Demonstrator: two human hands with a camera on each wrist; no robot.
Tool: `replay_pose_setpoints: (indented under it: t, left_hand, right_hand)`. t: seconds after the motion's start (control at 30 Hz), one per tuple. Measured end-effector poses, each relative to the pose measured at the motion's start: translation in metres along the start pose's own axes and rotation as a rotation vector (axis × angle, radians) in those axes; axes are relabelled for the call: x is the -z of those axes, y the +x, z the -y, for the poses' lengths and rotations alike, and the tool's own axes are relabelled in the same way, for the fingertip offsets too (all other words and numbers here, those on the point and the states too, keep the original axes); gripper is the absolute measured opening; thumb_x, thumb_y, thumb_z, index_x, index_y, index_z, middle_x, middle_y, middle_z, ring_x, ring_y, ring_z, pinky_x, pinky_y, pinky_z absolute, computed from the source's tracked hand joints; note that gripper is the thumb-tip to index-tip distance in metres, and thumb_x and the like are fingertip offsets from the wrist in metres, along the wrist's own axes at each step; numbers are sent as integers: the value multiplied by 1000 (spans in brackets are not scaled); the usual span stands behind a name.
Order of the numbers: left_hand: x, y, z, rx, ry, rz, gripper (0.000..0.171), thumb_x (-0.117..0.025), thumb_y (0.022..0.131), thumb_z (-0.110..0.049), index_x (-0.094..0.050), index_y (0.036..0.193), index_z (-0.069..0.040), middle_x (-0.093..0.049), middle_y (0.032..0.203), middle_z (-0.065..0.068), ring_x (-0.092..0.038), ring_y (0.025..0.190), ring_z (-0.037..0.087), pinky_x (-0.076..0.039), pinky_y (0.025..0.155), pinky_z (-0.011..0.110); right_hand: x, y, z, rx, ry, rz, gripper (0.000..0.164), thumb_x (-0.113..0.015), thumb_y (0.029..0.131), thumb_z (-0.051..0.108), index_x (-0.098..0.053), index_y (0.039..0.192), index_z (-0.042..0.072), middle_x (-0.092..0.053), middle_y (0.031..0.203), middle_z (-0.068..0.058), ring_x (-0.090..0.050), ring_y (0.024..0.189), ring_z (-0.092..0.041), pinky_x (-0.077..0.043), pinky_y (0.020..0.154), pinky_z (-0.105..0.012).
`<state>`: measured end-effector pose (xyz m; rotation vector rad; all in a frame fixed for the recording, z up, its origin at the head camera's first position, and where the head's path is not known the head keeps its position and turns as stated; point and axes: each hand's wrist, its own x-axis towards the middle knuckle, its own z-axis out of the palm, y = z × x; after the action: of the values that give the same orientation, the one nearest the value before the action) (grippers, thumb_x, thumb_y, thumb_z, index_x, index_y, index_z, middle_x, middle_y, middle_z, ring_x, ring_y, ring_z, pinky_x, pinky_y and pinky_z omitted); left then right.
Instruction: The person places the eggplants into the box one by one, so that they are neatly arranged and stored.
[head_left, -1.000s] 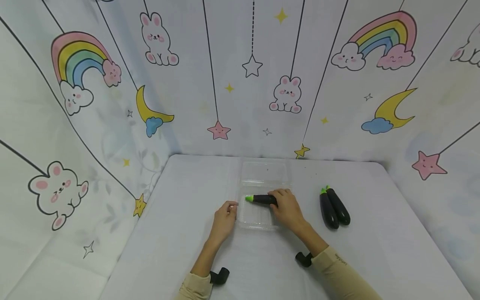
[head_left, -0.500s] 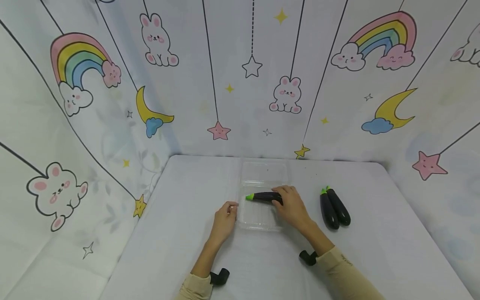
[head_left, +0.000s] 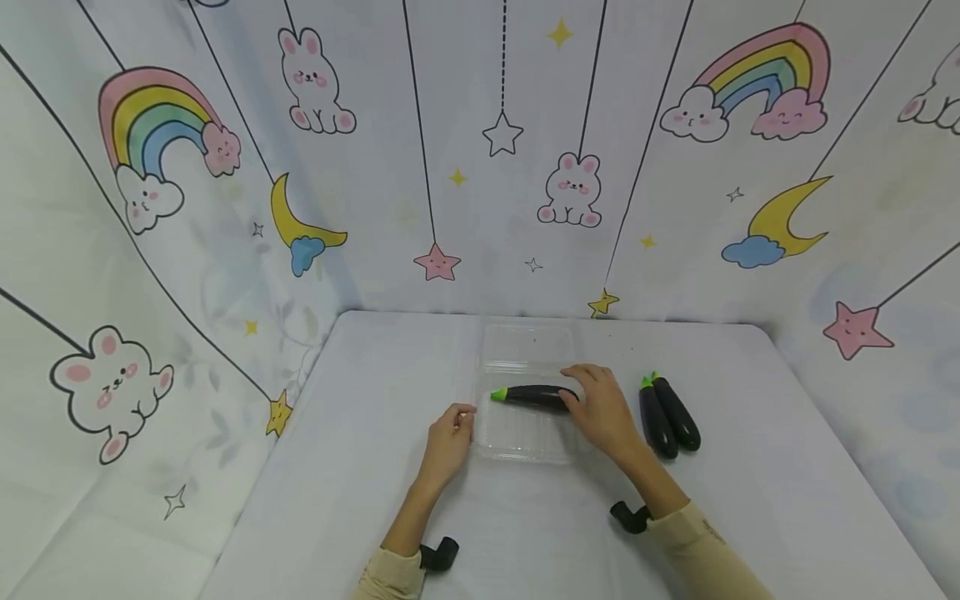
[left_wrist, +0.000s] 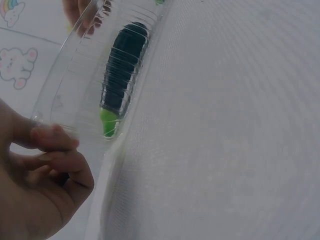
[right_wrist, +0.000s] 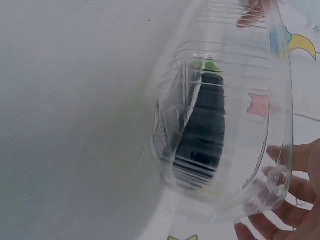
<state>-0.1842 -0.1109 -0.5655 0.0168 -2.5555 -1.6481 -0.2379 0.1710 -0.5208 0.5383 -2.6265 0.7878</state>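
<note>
Pinching a clear container by its edge with the left hand; holding the right hand wide at the blunt end of an eggplant, inside, between both hands (green-tipped leftward).

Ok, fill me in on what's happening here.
A person's left grip holds the left edge of an open clear container on a white table. One dark eggplant lies crosswise inside, green end to the left. The right grip, fingers spread, is at its rounded end; whether it touches is hard to tell. Two more eggplants lie side by side to the right, outside the container.
</note>
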Motion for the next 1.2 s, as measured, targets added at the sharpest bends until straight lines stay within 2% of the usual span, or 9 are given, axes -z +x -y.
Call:
replay_pose_setpoints:
  t: [0.2, 0.47, 0.67, 0.83, 1.07, 1.2]
  left_hand:
    - [0, -1, 0, -15, -7, 0, 26, -52, 108, -16, -68, 124, -2, -63, 78, 3, -56, 65, 12, -44, 55, 24]
    - [1, -1, 0, -6, -6, 1, 26, -52, 108, -16, -68, 124, -3, -62, 78, 3, -56, 66, 13, -44, 56, 24]
    - [2, -1, -1, 0, 3, 0, 25, -52, 108, -16, -68, 124, -3, -64, 79, 5, -57, 67, 13, -45, 58, 24]
    - [2, -1, -3, -1, 7, -1, 26, -52, 108, -16, -68, 124, -3, -63, 78, 4, -56, 66, 13, -45, 57, 24]
    - [2, -2, -3, -5, -3, -5, 26, -52, 108, -16, -68, 123, -2, -61, 76, 1, -55, 65, 13, -44, 56, 24]
    - [2, -2, -3, -2, -6, -6, 26, -52, 108, -16, -68, 123, -3, -61, 76, 1, -54, 65, 13, -43, 56, 24]
  right_hand:
    - [11, -6, -5, -15, 22, -55, 34, -78, 95, 14, -71, 127, 4, -67, 130, -17, -57, 122, -39, -49, 100, -56]
    - [20, -12, -19, -83, -19, -108, 32, -77, 95, 14, -71, 125, 5, -66, 128, -19, -58, 120, -42, -49, 95, -60]
    - [26, -17, -30, -141, -18, -156, 32, -78, 94, 13, -72, 124, 4, -66, 128, -20, -58, 122, -43, -47, 100, -62]
    - [32, -20, -42, -202, -19, -162, 31, -76, 95, 13, -71, 124, 2, -65, 130, -22, -57, 122, -45, -47, 98, -62]
    - [43, -27, -61, -215, 27, -180, 32, -74, 96, 11, -70, 125, -2, -63, 128, -28, -55, 120, -49, -46, 95, -66]
    - [52, -30, -69, -254, 20, -169, 34, -73, 96, 11, -68, 127, -4, -61, 129, -32, -53, 121, -54, -44, 94, -70]
